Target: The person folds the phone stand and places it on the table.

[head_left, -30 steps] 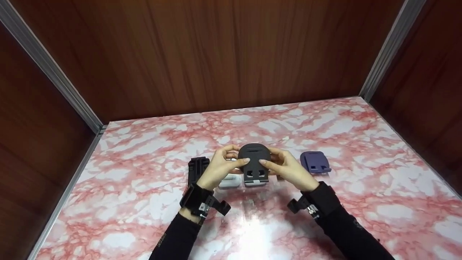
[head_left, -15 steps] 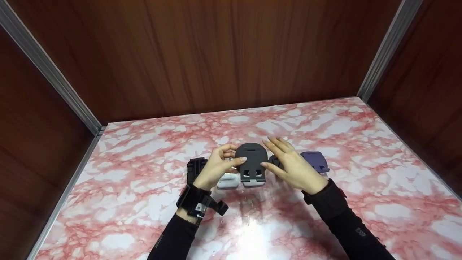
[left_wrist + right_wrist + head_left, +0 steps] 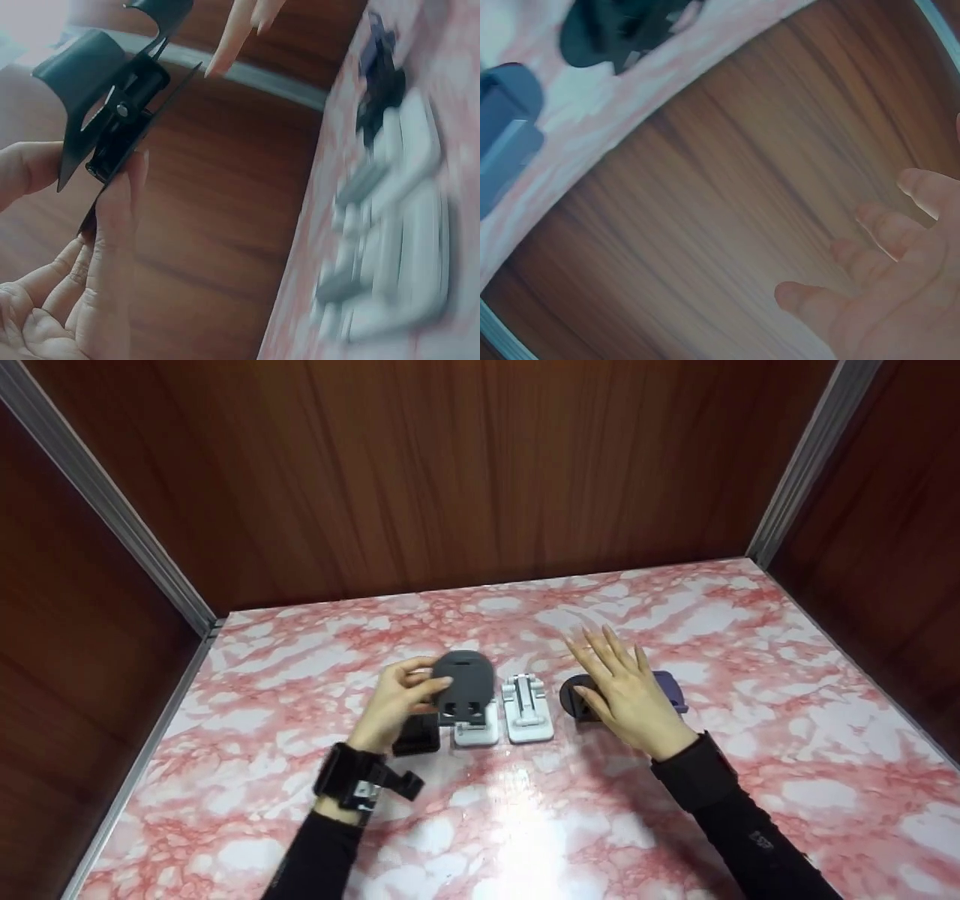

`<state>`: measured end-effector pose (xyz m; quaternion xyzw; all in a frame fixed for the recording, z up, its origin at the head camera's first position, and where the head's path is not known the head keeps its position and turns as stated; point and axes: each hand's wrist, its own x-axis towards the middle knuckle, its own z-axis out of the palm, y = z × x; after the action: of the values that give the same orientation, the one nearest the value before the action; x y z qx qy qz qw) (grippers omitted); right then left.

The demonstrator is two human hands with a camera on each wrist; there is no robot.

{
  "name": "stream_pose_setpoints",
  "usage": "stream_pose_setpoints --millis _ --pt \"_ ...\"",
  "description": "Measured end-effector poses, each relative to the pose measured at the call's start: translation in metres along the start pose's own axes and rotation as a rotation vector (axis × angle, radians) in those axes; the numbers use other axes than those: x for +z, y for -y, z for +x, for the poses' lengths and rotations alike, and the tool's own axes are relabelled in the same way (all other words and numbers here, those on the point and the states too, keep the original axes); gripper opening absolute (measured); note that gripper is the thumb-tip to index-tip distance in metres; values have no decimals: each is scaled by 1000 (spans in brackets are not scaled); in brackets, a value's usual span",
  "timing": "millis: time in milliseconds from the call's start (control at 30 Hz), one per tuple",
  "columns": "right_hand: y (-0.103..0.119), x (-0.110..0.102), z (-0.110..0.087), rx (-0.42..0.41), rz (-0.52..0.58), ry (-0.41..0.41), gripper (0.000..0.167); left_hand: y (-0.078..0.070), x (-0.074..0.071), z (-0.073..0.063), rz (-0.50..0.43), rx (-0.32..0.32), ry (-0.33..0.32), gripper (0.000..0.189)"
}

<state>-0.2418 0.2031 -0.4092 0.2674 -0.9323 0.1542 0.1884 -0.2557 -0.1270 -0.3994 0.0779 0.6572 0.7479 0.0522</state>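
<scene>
My left hand (image 3: 397,694) pinches a dark grey folding phone stand (image 3: 471,681) by its left edge, thumb in front and fingers behind. The left wrist view shows this phone stand (image 3: 94,75) side-on, with a hinge between its plates, raised off the table. My right hand (image 3: 626,694) hovers with fingers spread and holds nothing. Below it lies a black round-backed phone stand (image 3: 571,697), partly hidden by the hand. A purple phone stand (image 3: 670,690) shows behind the right hand. The right wrist view has my right palm (image 3: 900,277) with straight fingers.
Two white folded phone stands lie side by side: one white stand (image 3: 529,712) in full view, the other white stand (image 3: 480,731) partly behind the held one. A black folded stand (image 3: 417,735) sits at the left. Wood-grain panels (image 3: 480,472) wall the marbled table (image 3: 300,750).
My right hand has let go of the dark grey phone stand and moved right, fingers spreading. My left hand has carried the stand to the left, uncovering a white stand.
</scene>
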Motion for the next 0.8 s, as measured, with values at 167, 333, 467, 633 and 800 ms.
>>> stream_pose_setpoints --millis 167,333,467,633,800 --pt "-12 5 -9 -3 -36 5 55 0 -34 -5 68 -34 -108 37" --pt "-22 5 -18 23 -49 51 58 3 -71 -11 99 -73 -159 45" --pt "-27 4 -23 50 -39 61 58 5 -100 -13 148 -130 -186 51" --pt "-30 3 -28 63 -20 61 59 9 -126 -16 286 -193 -216 60" --pt "-31 0 -29 83 -2 87 60 14 -142 -19 344 -211 -200 55"
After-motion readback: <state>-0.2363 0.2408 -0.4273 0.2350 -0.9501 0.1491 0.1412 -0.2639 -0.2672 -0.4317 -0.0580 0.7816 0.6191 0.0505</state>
